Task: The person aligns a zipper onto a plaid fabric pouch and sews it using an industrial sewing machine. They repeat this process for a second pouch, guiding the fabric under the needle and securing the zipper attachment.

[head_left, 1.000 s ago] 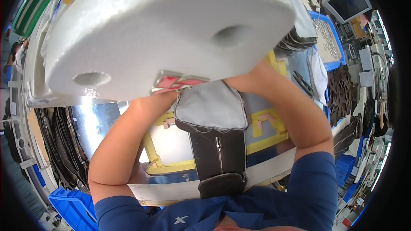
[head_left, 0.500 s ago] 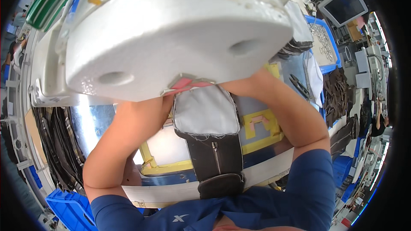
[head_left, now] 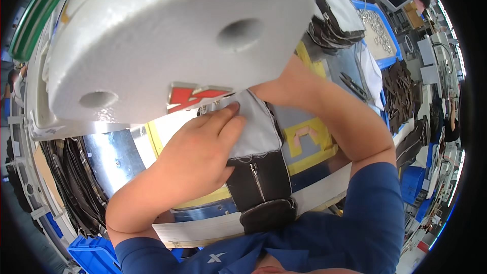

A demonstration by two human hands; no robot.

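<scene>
A black fabric bag panel [head_left: 271, 177] with a metal zipper [head_left: 257, 182] lies lengthwise in front of me. Pale grey lining [head_left: 259, 132] with frayed edges covers its far part, and a zipped black pouch [head_left: 269, 215] sits at its near end. My left hand [head_left: 200, 147] lies on the lining's left side, fingers stretched out toward the sewing machine head [head_left: 167, 45]. Only the wrist end of my right hand [head_left: 276, 89] shows, at the lining's far right; the machine head hides its fingers and the panel's far end.
Yellow tape [head_left: 309, 142] marks the metal work surface. Tweezers or snips [head_left: 353, 86] lie at right, near stacked panels [head_left: 335, 20], a blue tray [head_left: 378, 33] of metal rings and dark fabric pieces [head_left: 401, 91]. Dark cloth [head_left: 73, 182] hangs at left above a blue crate [head_left: 94, 253].
My left hand has come out from behind the machine head onto the lining. My view has shifted, so the machine head appears farther left. The right hand stays hidden at its fingers.
</scene>
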